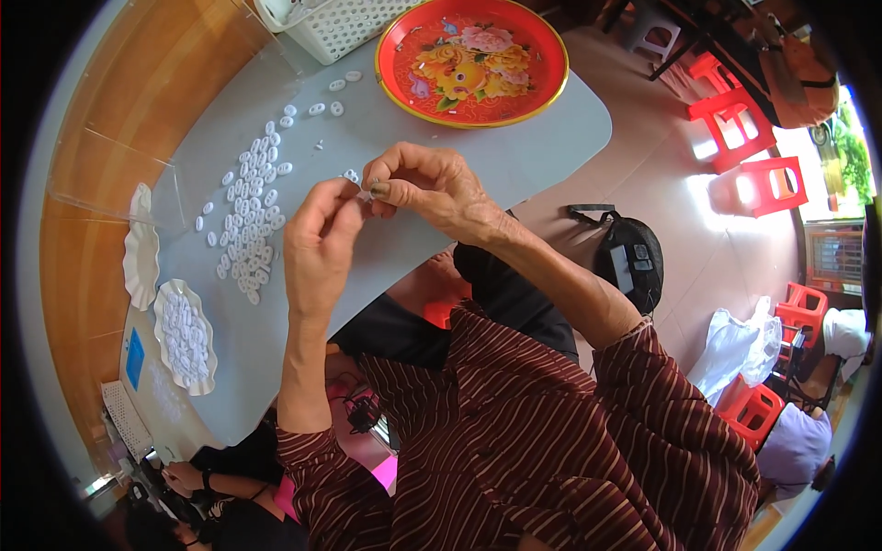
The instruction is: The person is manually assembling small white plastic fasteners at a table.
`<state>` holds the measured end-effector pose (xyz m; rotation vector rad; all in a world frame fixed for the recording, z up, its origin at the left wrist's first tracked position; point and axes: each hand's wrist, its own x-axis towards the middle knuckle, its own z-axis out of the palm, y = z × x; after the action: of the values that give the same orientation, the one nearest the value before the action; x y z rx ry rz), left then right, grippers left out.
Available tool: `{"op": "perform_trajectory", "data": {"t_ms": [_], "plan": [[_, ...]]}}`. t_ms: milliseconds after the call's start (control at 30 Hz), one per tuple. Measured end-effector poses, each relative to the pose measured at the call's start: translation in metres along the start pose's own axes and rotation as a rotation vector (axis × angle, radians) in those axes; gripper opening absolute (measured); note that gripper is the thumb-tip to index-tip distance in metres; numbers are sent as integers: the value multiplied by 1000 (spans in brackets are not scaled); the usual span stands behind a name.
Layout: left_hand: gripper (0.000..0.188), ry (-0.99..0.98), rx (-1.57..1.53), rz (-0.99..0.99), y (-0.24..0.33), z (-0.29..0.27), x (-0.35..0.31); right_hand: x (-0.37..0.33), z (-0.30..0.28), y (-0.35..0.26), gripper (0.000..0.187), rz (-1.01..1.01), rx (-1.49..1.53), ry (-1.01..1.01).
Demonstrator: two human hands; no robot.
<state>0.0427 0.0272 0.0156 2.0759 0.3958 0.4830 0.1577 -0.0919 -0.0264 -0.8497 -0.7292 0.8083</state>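
Above the grey table (pixel 367 266), my left hand (pixel 317 243) and my right hand (pixel 432 188) meet fingertip to fingertip. Both are closed in a pinch on a small white plastic piece (pixel 366 196), mostly hidden by the fingers. Another small white part (pixel 350 174) shows just beyond the left fingertips; whether it is held or lies on the table I cannot tell. To the left of my hands spreads a loose pile of white oval plastic pieces (pixel 248 216) with dark marks or holes on their faces. Several more ovals (pixel 318 109) lie apart toward the far side.
A red round tray (pixel 395 96) with a flower pattern and small white bits stands at the far side, beside a white perforated basket (pixel 344 32). At left are a scalloped dish (pixel 211 363) of white pieces and another scalloped dish (pixel 140 248). A person's hand (pixel 184 476) shows lower left.
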Motion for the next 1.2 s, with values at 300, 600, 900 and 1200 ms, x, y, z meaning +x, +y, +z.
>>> {"op": "perform_trajectory", "data": {"t_ms": [300, 600, 900, 1200], "plan": [[26, -116, -485, -318, -6, -5, 1, -3, -2, -1, 12, 8, -69, 35], [26, -66, -590, -351, -2, -8, 6, -3, 2, -2, 16, 45, -92, 42], [26, -170, -304, -268, 5, -17, 13, -3, 5, -6, 25, 72, -159, 42], [25, -271, -76, -116, 5, -23, 19, -3, 4, -4, 29, 68, -208, 31]]}}
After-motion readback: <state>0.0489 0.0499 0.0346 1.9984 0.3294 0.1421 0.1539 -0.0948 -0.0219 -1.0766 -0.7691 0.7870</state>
